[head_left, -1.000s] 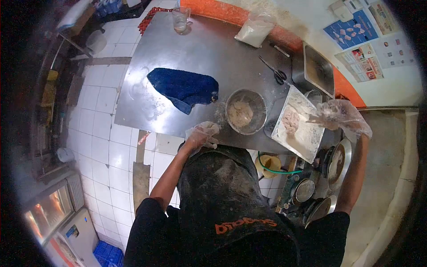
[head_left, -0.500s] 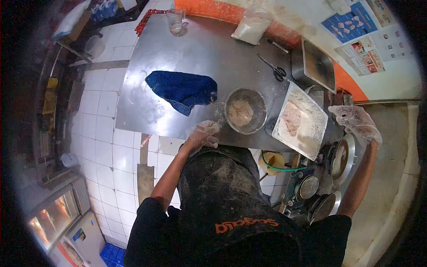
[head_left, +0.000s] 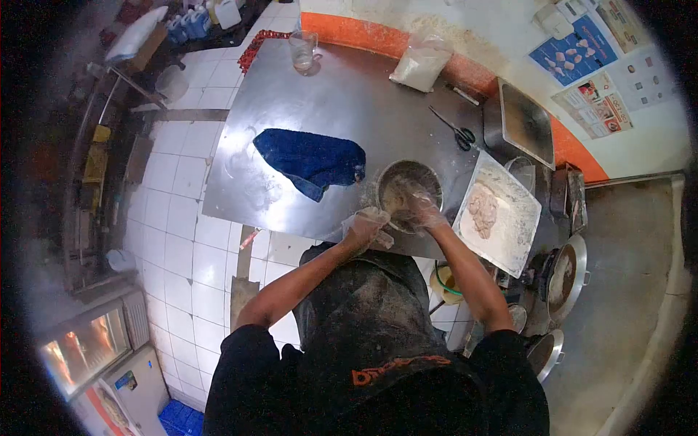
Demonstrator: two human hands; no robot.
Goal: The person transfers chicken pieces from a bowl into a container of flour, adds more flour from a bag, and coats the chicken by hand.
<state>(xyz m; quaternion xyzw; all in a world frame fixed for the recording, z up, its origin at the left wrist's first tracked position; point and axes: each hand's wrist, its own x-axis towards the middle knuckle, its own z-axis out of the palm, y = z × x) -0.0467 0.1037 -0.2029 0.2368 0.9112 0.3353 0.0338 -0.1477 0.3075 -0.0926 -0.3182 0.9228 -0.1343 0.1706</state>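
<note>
A round metal bowl [head_left: 409,164] sits near the table's front edge with pale, wet-looking contents [head_left: 395,198] inside. My right hand [head_left: 424,209], in a clear plastic glove, reaches down into it; its fingers are blurred among the contents. My left hand [head_left: 367,227], gloved the same way, has its fingers curled at the bowl's near left rim. Right of the bowl, a rectangular metal pan [head_left: 509,243] is coated in white flour and carries a pale, raw-looking meat piece [head_left: 482,211]. A dark blue cloth [head_left: 313,160] lies to the left of the bowl.
Scissors [head_left: 459,132] lie behind the floured pan, beside a deep metal tray [head_left: 527,123]. At the back are a bag of white powder [head_left: 422,64] and a glass mug [head_left: 302,52]. Wide cooking pans [head_left: 563,280] stand low at the right. The steel table [head_left: 254,196] ends at my apron.
My right hand has come from beyond the floured pan at the right into the bowl. My left hand has moved right to the bowl's rim. The whole view has shifted slightly.
</note>
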